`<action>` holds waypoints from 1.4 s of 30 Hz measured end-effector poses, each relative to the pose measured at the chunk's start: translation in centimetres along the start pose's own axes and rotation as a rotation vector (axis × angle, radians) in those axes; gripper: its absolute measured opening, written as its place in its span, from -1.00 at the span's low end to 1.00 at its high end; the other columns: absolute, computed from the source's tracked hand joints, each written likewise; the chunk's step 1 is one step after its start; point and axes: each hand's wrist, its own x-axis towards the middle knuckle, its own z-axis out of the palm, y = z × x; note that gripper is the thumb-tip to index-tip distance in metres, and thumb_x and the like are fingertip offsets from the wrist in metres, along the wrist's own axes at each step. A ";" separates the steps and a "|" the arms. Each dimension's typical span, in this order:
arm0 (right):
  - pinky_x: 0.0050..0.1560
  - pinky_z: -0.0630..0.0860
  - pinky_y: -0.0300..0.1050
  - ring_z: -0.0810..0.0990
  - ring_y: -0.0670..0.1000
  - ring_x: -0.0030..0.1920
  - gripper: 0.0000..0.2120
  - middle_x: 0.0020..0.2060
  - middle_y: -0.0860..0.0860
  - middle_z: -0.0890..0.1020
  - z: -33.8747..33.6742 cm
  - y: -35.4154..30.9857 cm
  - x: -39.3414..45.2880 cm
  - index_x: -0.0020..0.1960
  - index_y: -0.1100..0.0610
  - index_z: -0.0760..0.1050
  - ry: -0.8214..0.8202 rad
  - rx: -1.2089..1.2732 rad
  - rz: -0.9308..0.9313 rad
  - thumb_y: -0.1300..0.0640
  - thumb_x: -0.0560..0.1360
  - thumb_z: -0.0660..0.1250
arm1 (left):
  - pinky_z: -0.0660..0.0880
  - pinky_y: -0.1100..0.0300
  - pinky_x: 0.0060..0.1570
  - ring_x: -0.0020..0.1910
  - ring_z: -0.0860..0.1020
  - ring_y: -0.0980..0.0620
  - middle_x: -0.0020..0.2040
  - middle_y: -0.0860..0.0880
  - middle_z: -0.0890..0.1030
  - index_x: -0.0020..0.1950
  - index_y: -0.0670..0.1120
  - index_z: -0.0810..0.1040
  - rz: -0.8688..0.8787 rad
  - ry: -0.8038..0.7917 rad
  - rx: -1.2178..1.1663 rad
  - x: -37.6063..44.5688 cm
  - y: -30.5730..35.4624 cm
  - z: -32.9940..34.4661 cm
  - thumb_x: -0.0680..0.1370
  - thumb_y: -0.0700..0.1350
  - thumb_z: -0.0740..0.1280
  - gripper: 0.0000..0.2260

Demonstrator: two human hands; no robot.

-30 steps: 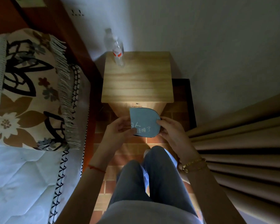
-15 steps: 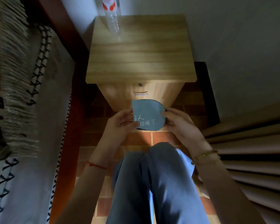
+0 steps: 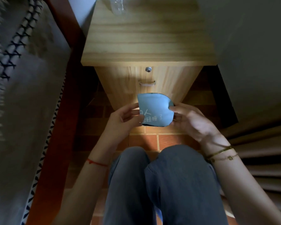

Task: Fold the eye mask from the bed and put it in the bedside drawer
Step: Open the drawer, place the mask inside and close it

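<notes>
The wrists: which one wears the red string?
The left wrist wears the thin red string; the right wrist has gold bracelets instead.
</notes>
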 end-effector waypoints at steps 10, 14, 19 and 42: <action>-0.08 0.60 -0.14 0.67 0.05 -0.12 -0.89 -0.18 0.11 0.70 -0.2 -1.2 0.9 -0.16 0.16 0.59 0.112 0.024 -0.009 0.28 0.47 0.30 | 0.62 0.25 -0.14 -0.10 0.67 0.02 0.04 -0.13 0.68 0.20 -0.19 0.58 -0.117 0.042 -0.124 7.8 -1.0 0.6 0.60 -0.16 0.25 -0.77; -0.27 0.61 -0.21 0.69 -0.01 -0.24 -0.87 -0.29 0.07 0.72 -0.9 -1.2 1.5 -0.19 0.17 0.58 0.143 0.057 -0.015 0.29 0.47 0.29 | 0.51 0.38 -0.46 -0.38 0.61 0.16 -0.14 -0.05 0.65 0.08 -0.17 0.57 -0.250 0.122 -0.074 11.9 -1.3 2.1 0.59 -0.18 0.23 -0.83; 0.07 0.56 -0.04 0.66 0.07 -0.08 -0.90 -0.13 0.15 0.69 -1.2 -1.5 2.6 -0.09 0.19 0.59 0.161 0.027 -0.008 0.27 0.47 0.30 | 0.56 0.36 -0.42 -0.44 0.50 0.13 -0.36 -0.03 0.59 -0.25 -0.15 0.49 -0.310 0.179 -0.168 14.3 -0.7 4.0 0.61 -0.17 0.23 -0.77; -0.01 0.57 -0.09 0.66 0.06 -0.09 -0.91 -0.15 0.13 0.69 -0.9 -2.0 1.5 -0.11 0.20 0.58 0.163 0.079 -0.027 0.26 0.48 0.30 | 0.42 -0.08 0.26 0.32 0.46 -0.32 0.34 -0.41 0.43 0.33 -0.44 0.37 -0.260 0.226 -0.224 15.5 -2.0 4.9 0.63 -0.26 0.18 -0.67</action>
